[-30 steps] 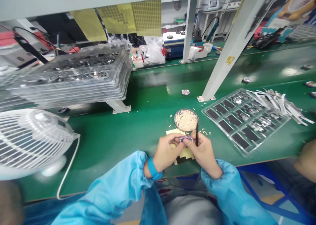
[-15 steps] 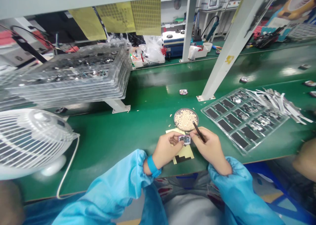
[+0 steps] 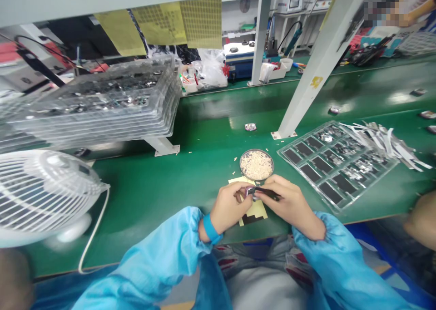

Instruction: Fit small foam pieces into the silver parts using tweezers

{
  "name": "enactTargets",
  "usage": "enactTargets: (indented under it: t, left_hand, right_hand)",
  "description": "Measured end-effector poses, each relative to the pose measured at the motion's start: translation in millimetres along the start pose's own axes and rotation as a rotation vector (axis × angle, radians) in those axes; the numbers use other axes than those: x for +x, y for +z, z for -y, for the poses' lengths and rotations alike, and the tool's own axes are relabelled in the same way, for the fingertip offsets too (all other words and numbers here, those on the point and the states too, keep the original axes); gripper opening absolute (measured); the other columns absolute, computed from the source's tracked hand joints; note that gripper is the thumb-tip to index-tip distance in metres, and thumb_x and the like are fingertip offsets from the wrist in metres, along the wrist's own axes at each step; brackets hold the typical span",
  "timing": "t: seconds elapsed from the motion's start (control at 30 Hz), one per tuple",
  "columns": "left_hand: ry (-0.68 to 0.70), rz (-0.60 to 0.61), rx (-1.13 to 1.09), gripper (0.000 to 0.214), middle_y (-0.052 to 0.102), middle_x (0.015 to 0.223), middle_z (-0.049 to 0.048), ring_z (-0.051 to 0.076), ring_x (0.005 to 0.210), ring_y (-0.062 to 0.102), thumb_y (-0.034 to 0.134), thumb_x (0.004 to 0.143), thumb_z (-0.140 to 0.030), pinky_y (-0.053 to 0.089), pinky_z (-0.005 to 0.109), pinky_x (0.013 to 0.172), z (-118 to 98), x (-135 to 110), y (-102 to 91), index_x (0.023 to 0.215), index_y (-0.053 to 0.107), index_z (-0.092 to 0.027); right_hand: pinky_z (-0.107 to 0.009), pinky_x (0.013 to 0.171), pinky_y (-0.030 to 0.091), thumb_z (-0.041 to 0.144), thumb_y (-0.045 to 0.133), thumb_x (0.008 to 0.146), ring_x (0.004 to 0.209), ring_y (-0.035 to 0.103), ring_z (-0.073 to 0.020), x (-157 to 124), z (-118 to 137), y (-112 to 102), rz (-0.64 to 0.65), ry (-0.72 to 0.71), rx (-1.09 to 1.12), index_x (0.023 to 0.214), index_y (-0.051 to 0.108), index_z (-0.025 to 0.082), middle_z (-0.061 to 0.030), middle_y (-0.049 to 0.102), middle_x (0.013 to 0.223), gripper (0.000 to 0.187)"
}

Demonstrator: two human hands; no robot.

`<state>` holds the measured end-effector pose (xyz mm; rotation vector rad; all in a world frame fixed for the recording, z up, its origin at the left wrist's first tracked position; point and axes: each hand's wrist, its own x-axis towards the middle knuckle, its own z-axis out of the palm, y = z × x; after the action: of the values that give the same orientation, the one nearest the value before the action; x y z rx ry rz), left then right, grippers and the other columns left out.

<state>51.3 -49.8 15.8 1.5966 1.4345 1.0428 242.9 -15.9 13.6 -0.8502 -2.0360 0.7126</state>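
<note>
Between the thumb and fingers of my left hand [image 3: 231, 204] is a small rounded device casing [image 3: 249, 192], mostly covered by fingers and tool. My right hand [image 3: 289, 202] grips dark tweezers [image 3: 270, 193], held nearly flat with the tip over the casing. Whether the tip touches the casing I cannot tell. Beneath both hands lies a pale yellow sheet [image 3: 259, 210] with dark patches. Just beyond them is a round dish [image 3: 256, 164] full of small cream-coloured bits.
Right of my hands, a clear tray [image 3: 315, 169] holds black rectangular pieces and small parts, with white strips [image 3: 388, 142] over its corner. A metal post [image 3: 306, 78] rises behind it. Stacked trays [image 3: 136, 115] and a white fan [image 3: 47, 192] stand left. Another casing [image 3: 250, 127] lies farther back.
My right hand has lowered the tweezers from a steep slant to nearly flat, bringing the tip over the casing. The casings farther back have shifted slightly left.
</note>
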Motion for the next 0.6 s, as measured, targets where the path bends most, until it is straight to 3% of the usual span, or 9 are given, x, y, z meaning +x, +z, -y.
enactTargets:
  t: [0.17, 0.37, 0.47, 0.6]
  left_hand:
    - [-0.002, -0.006, 0.013, 0.024, 0.067, 0.079, 0.0007, 0.009, 0.06, 0.053, 0.062, 0.079, -0.015, 0.044, 0.02, 0.057, 1, -1, -0.9, 0.1, 0.072, -0.017]
    - [0.064, -0.011, 0.113, 0.021, 0.068, 0.082, 0.0011, 0.011, 0.065, 0.056, 0.062, 0.083, -0.016, 0.043, 0.021, 0.059, -3, 3, -9.4, 0.1, 0.073, -0.018]
    - [0.093, -0.042, 0.151, 0.023, 0.07, 0.091, 0.0018, 0.013, 0.073, 0.059, 0.062, 0.085, -0.017, 0.046, 0.023, 0.066, -1, 6, -14.0, 0.105, 0.072, -0.021]
    - [0.101, -0.104, 0.211, 0.028, 0.07, 0.093, 0.0002, 0.013, 0.075, 0.061, 0.062, 0.088, -0.022, 0.047, 0.024, 0.069, 16, 21, -25.1, 0.115, 0.069, -0.024]
  right_hand:
    - [-0.026, 0.073, 0.046, 0.02, 0.065, 0.093, 0.084, 0.06, -0.0146, 0, -2, 2, 0.019, -0.02, -0.046, 0.106, 0.068, 0.024, -0.0022, 0.061, 0.093, 0.014]
    - [-0.028, 0.072, 0.046, 0.022, 0.065, 0.093, 0.082, 0.058, -0.0155, 16, -1, -1, 0.13, 0.016, 0.083, 0.093, 0.066, 0.02, -0.0024, 0.061, 0.088, 0.002]
    - [-0.028, 0.068, 0.046, 0.027, 0.067, 0.091, 0.076, 0.056, -0.0157, 31, -9, -7, 0.06, 0.058, 0.107, 0.083, 0.063, 0.019, -0.0019, 0.059, 0.082, 0.012]
    - [-0.032, 0.073, 0.046, 0.03, 0.057, 0.097, 0.079, 0.057, -0.0185, 47, -28, -18, -0.05, 0.134, -0.132, 0.087, 0.067, 0.019, -0.0036, 0.058, 0.082, 0.018]
